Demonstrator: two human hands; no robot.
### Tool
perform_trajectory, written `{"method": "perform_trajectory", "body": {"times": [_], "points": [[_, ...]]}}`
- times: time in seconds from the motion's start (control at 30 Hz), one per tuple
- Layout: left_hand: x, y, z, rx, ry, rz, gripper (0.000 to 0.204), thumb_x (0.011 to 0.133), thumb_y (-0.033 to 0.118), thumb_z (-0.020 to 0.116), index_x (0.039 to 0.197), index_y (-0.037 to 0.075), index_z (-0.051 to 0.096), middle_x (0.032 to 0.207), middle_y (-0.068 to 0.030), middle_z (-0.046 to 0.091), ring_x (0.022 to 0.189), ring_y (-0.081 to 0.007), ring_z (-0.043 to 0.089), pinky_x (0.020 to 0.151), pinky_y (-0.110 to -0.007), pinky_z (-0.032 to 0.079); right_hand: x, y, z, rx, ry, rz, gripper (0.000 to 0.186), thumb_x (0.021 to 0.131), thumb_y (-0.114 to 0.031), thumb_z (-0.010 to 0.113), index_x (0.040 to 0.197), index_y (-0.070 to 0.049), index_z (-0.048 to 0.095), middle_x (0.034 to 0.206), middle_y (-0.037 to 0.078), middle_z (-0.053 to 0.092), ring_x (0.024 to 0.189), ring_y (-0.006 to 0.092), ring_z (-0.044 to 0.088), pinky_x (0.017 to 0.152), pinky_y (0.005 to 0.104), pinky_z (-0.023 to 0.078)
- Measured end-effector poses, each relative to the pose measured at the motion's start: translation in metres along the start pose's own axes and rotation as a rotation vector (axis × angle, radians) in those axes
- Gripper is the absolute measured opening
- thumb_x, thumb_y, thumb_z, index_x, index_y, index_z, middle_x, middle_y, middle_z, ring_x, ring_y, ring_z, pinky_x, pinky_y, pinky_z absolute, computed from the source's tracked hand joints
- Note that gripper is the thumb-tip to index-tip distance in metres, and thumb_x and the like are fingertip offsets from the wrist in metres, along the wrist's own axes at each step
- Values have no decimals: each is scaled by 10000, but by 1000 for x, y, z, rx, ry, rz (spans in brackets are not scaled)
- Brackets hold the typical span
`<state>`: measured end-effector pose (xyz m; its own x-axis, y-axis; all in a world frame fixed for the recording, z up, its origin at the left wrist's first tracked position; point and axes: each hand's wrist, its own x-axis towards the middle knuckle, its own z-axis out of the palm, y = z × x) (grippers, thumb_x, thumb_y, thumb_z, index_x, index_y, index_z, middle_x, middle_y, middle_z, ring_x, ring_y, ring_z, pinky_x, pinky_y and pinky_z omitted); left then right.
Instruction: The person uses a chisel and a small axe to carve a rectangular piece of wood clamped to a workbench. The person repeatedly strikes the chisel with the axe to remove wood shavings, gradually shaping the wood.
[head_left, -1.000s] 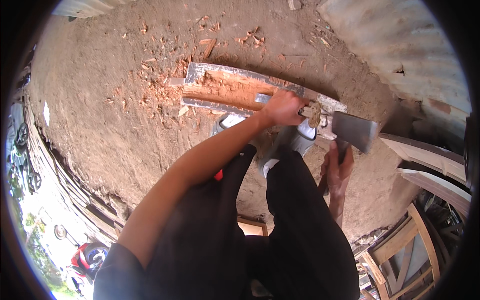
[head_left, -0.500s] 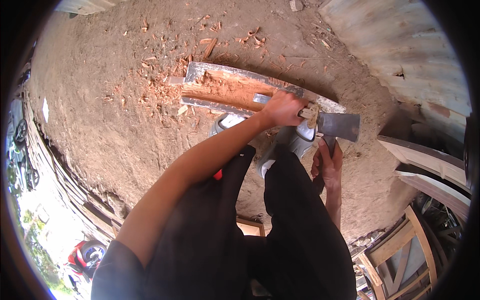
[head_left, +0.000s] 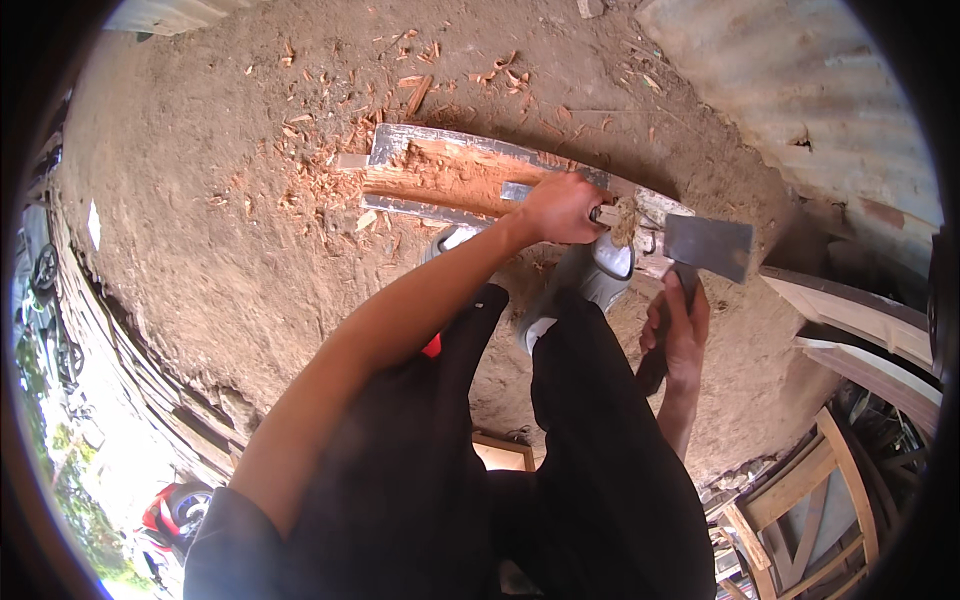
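A curved wooden piece with worn grey edges and a hollowed, orange-brown inside lies on the dirt floor ahead of my shoes. My left hand is wrapped round the handle of a chisel; its flat metal blade lies in the hollow, pointing left. The handle's frayed butt end sticks out to the right of the fist. My right hand is closed round the dark handle of a hammer with a broad, flat, dark head. That head is a short gap to the right of the chisel's butt.
Wood chips litter the ground, mostly to the left of the wooden piece. Corrugated metal sheeting stands at the far right. Curved boards and a wooden frame lie to the right. My grey shoes are close to the work.
The hammer in my right hand has swung rightward, away from the chisel's butt. My left hand has shifted slightly left with the chisel, and the wooden piece stays where it was.
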<state>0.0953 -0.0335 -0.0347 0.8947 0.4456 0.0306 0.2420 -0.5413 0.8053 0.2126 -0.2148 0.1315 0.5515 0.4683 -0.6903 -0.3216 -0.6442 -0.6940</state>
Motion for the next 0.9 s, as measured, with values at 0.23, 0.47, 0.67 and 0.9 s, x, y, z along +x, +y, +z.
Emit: {"method": "perform_trajectory", "body": {"times": [0.23, 0.47, 0.67, 0.9], "points": [[-7, -1, 1, -11, 83, 36, 296, 643, 196, 739, 923, 99, 761, 716, -176, 688, 717, -389, 697, 641, -465, 562, -20, -12, -2, 52, 13, -151, 304, 1065, -328, 567, 1155, -41, 520, 636, 20, 476, 405, 117, 469, 362, 272, 388], [-4, -4, -15, -120, 184, -14, 242, 626, 179, 701, 843, 72, 707, 715, -209, 656, 724, -426, 668, 652, -475, 545, -2, 0, 20, -211, -70, -142, 234, 1071, -266, 536, 1079, -33, 533, 628, 25, 495, 420, 121, 490, 388, 288, 404], [-6, 1, -14, -153, 144, 1, 240, 612, 178, 708, 822, 64, 692, 711, -205, 654, 730, -429, 663, 677, -492, 543, 3, 9, 30, -64, -48, -215, 219, 1066, -256, 549, 1059, -38, 533, 649, 19, 493, 424, 110, 462, 396, 277, 394], [-10, -1, -11, -124, 122, 1, 287, 606, 197, 725, 861, 69, 713, 726, -186, 678, 737, -416, 678, 672, -493, 541, 4, -1, 25, 127, 57, -265, 279, 1060, -308, 582, 1084, -34, 537, 644, 21, 488, 435, 112, 472, 394, 276, 395]]}}
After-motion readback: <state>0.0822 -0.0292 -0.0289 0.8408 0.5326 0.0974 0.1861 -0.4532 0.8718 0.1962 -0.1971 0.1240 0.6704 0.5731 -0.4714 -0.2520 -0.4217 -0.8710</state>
